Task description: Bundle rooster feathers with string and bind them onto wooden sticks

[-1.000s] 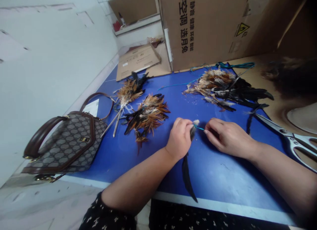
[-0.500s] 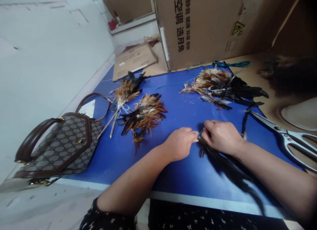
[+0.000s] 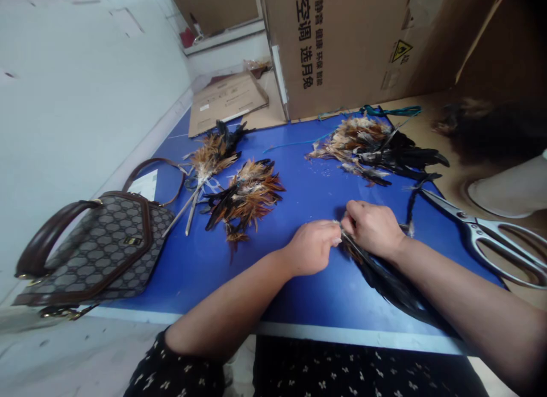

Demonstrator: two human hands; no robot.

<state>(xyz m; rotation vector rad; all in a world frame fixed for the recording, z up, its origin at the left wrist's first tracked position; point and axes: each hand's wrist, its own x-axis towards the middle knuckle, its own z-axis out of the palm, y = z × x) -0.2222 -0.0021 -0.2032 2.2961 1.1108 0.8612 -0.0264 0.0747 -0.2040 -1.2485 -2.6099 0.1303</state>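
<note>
My left hand (image 3: 311,246) and my right hand (image 3: 371,226) meet over the blue table (image 3: 265,283), fingertips pinched together at the quill end of a bunch of long black feathers (image 3: 387,277). The feathers trail back under my right wrist toward the table's near edge. Both hands are closed on that quill end. Any thread between the fingers is hidden.
A tied brown and black feather bundle (image 3: 245,195) and another with pale quills (image 3: 207,160) lie to the left. A loose feather pile (image 3: 376,149) lies behind, large scissors (image 3: 491,237) at the right. A patterned handbag (image 3: 98,243) sits far left, a cardboard box (image 3: 354,44) at the back.
The hands have come together from a short gap. The black feather that hung below my left hand now lies with a bunch under my right wrist. The teal thread no longer shows.
</note>
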